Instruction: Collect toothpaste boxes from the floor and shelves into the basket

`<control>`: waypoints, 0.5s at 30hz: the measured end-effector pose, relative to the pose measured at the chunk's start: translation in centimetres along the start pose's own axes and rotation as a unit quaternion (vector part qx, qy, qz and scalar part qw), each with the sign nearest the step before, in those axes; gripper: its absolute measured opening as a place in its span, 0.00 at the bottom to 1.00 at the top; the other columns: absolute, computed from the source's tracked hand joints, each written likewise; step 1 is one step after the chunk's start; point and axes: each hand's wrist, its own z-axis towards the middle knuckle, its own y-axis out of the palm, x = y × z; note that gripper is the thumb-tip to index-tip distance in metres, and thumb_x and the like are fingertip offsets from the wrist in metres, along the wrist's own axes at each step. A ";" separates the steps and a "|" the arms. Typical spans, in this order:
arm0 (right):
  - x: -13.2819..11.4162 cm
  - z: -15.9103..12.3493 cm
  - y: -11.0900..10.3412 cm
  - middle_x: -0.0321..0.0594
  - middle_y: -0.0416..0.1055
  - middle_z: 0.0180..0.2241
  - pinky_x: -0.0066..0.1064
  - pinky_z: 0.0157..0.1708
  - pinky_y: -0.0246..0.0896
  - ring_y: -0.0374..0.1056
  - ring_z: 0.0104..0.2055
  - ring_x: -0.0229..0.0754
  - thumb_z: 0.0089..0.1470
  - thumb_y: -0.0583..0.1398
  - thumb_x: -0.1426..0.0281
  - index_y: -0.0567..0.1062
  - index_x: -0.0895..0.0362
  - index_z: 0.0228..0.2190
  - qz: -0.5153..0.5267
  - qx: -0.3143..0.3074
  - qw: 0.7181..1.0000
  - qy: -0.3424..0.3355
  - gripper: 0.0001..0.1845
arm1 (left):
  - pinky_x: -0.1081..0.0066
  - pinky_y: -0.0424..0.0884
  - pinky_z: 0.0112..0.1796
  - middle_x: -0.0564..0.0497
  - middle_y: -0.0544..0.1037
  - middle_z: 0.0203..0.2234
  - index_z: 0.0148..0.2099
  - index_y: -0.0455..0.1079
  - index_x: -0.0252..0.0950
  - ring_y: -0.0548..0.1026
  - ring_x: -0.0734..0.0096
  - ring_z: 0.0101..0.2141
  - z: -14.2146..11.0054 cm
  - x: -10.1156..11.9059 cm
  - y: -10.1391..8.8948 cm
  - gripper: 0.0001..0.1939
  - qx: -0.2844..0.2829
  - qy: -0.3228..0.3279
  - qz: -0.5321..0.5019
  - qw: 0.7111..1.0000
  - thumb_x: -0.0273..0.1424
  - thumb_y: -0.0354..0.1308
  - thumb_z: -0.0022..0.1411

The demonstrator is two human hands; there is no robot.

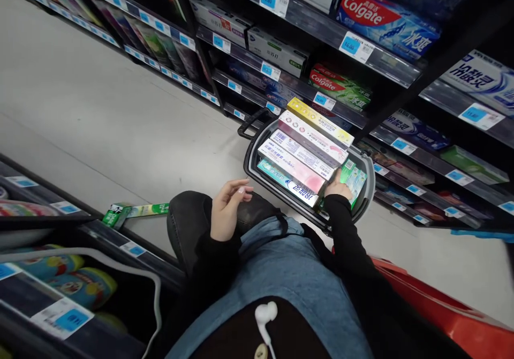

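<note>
A grey shopping basket [368, 195] stands on the floor in front of my knees, packed with several long toothpaste boxes [309, 144] laid side by side. My right hand [336, 188] reaches into its near right corner, fingers closed round a green toothpaste box [355, 178] beside the stack. My left hand [226, 207] rests above my left knee, fingers loosely curled and apart, holding nothing. Both arms are in black sleeves.
Dark shelves of toothpaste with blue price tags [355, 45] line the right side; a lower shelf [60, 273] runs along the left. A green box [134, 211] lies on the grey floor by my left knee. A red basket [445, 308] sits at my right. A white earphone [265, 314] hangs at my chest.
</note>
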 end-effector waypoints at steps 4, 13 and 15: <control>0.5 0.3 0.2 0.55 0.73 0.39 0.43 0.41 0.65 0.73 0.41 0.52 0.62 0.50 0.65 0.39 0.57 0.67 0.008 -0.003 1.000 -0.019 0.39 | 0.72 0.70 0.34 0.49 0.78 0.31 0.42 0.74 0.34 0.73 0.74 0.29 0.6 -0.2 -0.5 0.19 -0.004 -0.007 -0.007 1.000 0.42 0.62 0.53; 1.0 0.4 -0.2 0.59 0.73 0.37 0.45 0.40 0.65 0.73 0.40 0.57 0.57 0.55 0.62 0.42 0.68 0.66 0.024 0.023 0.999 -0.040 0.44 | 0.72 0.71 0.33 0.49 0.78 0.31 0.41 0.74 0.34 0.73 0.74 0.28 1.7 -0.3 -1.9 0.19 0.005 -0.029 0.006 1.000 0.42 0.63 0.51; 0.9 0.2 -0.6 0.60 0.73 0.37 0.45 0.40 0.65 0.73 0.40 0.58 0.57 0.55 0.64 0.42 0.71 0.66 0.028 0.019 0.999 -0.037 0.44 | 0.72 0.71 0.33 0.49 0.78 0.31 0.40 0.74 0.34 0.73 0.74 0.28 1.8 -0.4 -2.3 0.19 0.012 -0.034 0.000 0.999 0.42 0.63 0.51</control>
